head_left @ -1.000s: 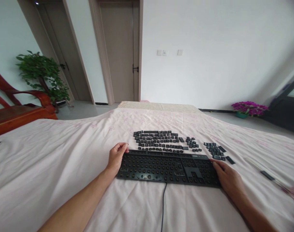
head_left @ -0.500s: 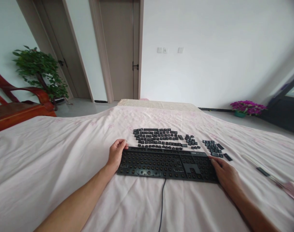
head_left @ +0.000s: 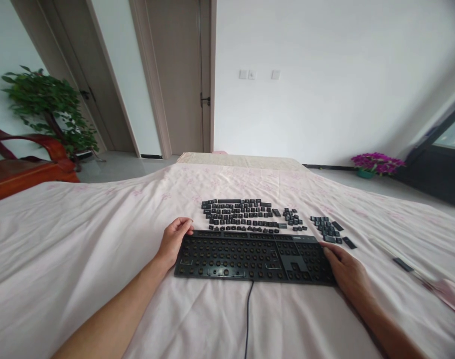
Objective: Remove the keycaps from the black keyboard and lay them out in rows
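Observation:
A black keyboard (head_left: 230,257) stripped of its keycaps lies on the cloth in front of me, its bare switch posts showing in rows. My left hand (head_left: 174,240) is closed at its upper left corner, thumb and fingers pinched together. On the opposite end my right hand (head_left: 345,267) grips the right edge, thumb on top and the other fingers partly hidden. Just beyond the keyboard the loose black keycaps (head_left: 238,215) lie sorted in rows, with a smaller cluster of number-pad keycaps (head_left: 326,228) to the right. A black cable (head_left: 248,319) runs from the keyboard toward me.
A pale pink floral cloth (head_left: 100,234) covers the broad surface. At the right lies a thin tool with a dark grip (head_left: 402,264). Farther off are a wooden chair (head_left: 33,159), a green plant (head_left: 48,104), purple flowers (head_left: 377,163) and a door (head_left: 178,75).
The whole view has shifted slightly, so everything sits a little farther left in the picture. Both hands stay at the keyboard's ends.

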`<state>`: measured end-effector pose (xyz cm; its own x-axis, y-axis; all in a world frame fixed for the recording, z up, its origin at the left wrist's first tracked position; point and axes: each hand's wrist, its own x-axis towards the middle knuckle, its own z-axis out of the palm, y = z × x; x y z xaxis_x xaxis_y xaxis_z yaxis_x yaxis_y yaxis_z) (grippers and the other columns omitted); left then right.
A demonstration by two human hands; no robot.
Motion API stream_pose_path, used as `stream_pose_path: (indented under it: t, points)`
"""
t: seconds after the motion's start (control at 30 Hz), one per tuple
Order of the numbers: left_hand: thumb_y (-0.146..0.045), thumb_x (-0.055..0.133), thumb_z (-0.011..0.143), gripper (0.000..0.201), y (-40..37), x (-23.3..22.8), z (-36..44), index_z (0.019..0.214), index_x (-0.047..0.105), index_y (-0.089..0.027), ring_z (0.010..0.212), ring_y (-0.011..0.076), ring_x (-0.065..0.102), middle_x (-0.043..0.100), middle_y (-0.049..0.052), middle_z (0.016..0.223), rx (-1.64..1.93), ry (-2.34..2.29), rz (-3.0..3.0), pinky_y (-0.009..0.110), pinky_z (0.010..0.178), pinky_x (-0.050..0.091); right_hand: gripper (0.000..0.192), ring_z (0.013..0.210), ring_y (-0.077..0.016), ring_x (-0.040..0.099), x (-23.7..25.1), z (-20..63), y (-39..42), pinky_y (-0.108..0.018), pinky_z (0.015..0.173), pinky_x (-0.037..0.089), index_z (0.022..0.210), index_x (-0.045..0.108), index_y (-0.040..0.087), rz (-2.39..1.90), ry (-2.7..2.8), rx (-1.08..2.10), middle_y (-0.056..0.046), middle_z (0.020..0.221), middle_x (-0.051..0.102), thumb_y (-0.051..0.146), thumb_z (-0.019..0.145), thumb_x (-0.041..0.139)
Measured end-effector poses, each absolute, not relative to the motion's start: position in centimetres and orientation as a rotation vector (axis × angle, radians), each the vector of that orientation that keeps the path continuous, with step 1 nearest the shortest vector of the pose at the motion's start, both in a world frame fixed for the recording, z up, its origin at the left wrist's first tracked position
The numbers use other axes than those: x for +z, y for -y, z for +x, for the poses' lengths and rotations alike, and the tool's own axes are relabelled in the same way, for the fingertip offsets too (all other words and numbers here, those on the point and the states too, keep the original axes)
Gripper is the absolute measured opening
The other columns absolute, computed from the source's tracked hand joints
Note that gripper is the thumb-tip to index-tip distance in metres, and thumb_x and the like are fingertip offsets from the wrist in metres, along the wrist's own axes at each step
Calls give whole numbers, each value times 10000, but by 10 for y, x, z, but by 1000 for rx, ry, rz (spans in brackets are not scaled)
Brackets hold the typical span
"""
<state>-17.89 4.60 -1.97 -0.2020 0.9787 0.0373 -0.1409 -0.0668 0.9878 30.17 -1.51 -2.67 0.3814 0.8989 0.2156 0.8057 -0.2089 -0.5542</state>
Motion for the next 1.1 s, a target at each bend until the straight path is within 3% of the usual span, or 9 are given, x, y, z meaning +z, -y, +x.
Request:
stream_pose_path:
  t: [0.6,0.9,1.1]
  points:
    - [-440,765,695,356,-49,-19,-183,908,652,-178,647,112,591,666,1,762,1459,-1098,876,211,604,427,469,1027,-320,645,-32,307,14,-407,882,480,1164,689,242,-2036,1418,204,-69,1082,722,495,837,465]
    - [-426,741,729,345,-51,-21,-184,941,658,-166,713,124,624,684,23,802,1531,-1071,866,244,699,472,466,1035,-326,639,-33,308,13,-420,902,474,1146,692,235,-2031,1439,200,-75,1089,722,492,840,453]
    - [-435,756,707,368,-49,-20,-183,953,659,-179,718,134,628,682,18,810,1479,-1098,889,232,655,465,453,1043,-307,642,-30,304,15,-384,893,476,1148,695,231,-2018,1438,204,-71,1089,725,475,845,463]
